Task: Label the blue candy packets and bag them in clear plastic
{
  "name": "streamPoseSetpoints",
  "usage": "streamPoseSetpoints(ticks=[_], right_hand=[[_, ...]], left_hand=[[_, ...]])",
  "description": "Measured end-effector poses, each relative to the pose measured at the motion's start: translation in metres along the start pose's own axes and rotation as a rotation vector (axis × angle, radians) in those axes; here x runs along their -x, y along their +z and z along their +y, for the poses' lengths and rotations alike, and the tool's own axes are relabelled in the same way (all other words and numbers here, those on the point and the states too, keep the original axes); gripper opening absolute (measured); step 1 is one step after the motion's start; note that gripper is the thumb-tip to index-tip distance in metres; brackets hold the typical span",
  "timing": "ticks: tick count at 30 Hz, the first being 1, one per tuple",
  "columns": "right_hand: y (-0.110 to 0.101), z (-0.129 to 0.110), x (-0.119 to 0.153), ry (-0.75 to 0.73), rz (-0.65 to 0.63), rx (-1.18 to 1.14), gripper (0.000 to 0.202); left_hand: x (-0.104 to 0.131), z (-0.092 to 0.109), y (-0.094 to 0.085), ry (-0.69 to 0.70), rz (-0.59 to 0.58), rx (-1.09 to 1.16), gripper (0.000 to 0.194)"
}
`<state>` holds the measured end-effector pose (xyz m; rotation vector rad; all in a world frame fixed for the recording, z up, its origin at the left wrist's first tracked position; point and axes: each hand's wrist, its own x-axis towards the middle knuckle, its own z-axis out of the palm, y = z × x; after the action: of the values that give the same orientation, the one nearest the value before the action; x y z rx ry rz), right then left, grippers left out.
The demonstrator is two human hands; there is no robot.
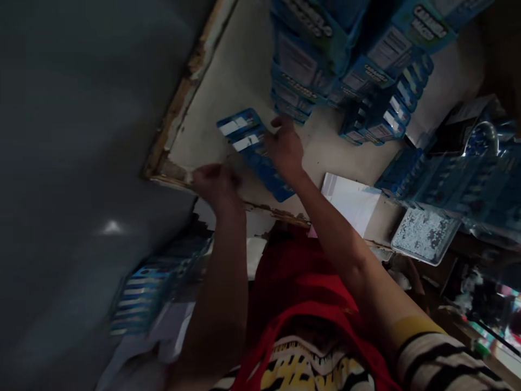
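Evidently, from the head view, the worktop [220, 76] ended close by the left grip [217, 182]: its chipped side edge [173, 125] met the near edge [280, 213] at a corner just left of that grip. Ahead of both grips, a pale stretch of surface gave room to move, bounded on the left by the chipped edge and on the right by stacked blue cartons [297, 60], which rose just beyond the right grip. More blue packs [378, 114] stood farther to its right. A flat white box [352, 201] lay nearer the body, to the right of the right grip, and a shallow tray [415, 257] of small pale bits sat well past it.

A row of blue packets [249, 142] lay slantwise between the two grips, its near end reaching back beside the right forearm. The right grip [285, 146] touched the row with bent fingers; whether it was clasping it, I could not tell. The left grip, blurred, was curled beside the row, and I could not tell whether it held anything.
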<state>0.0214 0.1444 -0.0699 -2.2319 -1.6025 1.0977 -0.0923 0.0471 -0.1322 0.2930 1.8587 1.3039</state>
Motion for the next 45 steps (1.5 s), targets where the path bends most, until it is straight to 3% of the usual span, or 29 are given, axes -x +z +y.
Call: streamPoseSetpoints(ticks=[1, 3, 5, 7, 8, 10, 11, 13, 16, 21, 27, 33, 38, 45], right_hand=[[-0.004, 0.013, 0.012, -0.059, 0.014, -0.046, 0.019], [-0.018, 0.056, 0.042, -0.173, 0.036, -0.143, 0.025], [-0.037, 0.114, 0.072, -0.221, 0.108, -0.173, 0.028], [-0.059, 0.176, 0.094, -0.136, 0.224, -0.141, 0.022], [-0.069, 0.204, 0.101, -0.076, 0.301, -0.117, 0.019], [-0.086, 0.249, 0.106, -0.048, 0.369, -0.040, 0.015], [-0.093, 0.265, 0.104, -0.069, 0.371, -0.008, 0.015], [-0.100, 0.283, 0.096, -0.148, 0.351, 0.040, 0.017], [-0.099, 0.285, 0.080, -0.262, 0.319, 0.082, 0.025], [-0.088, 0.266, 0.068, -0.363, 0.171, 0.154, 0.037], [-0.071, 0.245, 0.065, -0.359, 0.111, 0.280, 0.039], [-0.055, 0.237, 0.091, -0.390, 0.055, 0.300, 0.059], [-0.064, 0.233, 0.116, -0.366, 0.016, 0.327, 0.041], [-0.089, 0.226, 0.130, -0.272, 0.067, 0.222, 0.014]], left_hand=[[0.025, 0.001, -0.007, 0.123, 0.121, -0.074, 0.031], [0.082, -0.004, -0.012, 0.341, 0.144, -0.267, 0.022], [0.133, -0.015, 0.003, 0.429, -0.165, -0.406, 0.018], [0.161, -0.028, 0.038, 0.537, -0.526, -0.564, 0.016], [0.166, -0.033, 0.060, 0.581, -0.650, -0.652, 0.020], [0.158, -0.039, 0.108, 0.613, -0.751, -0.870, 0.039], [0.148, -0.039, 0.129, 0.590, -0.768, -0.999, 0.046], [0.128, -0.038, 0.159, 0.528, -0.808, -1.223, 0.041], [0.108, -0.036, 0.171, 0.448, -0.846, -1.318, 0.017], [0.106, -0.038, 0.150, 0.218, -0.844, -1.011, 0.017], [0.110, -0.033, 0.137, 0.244, -0.857, -0.893, 0.023], [0.116, -0.036, 0.130, 0.215, -0.691, -0.873, 0.022], [0.113, -0.039, 0.125, 0.232, -0.669, -0.847, 0.021], [0.112, -0.041, 0.120, 0.288, -0.665, -0.800, 0.022]])
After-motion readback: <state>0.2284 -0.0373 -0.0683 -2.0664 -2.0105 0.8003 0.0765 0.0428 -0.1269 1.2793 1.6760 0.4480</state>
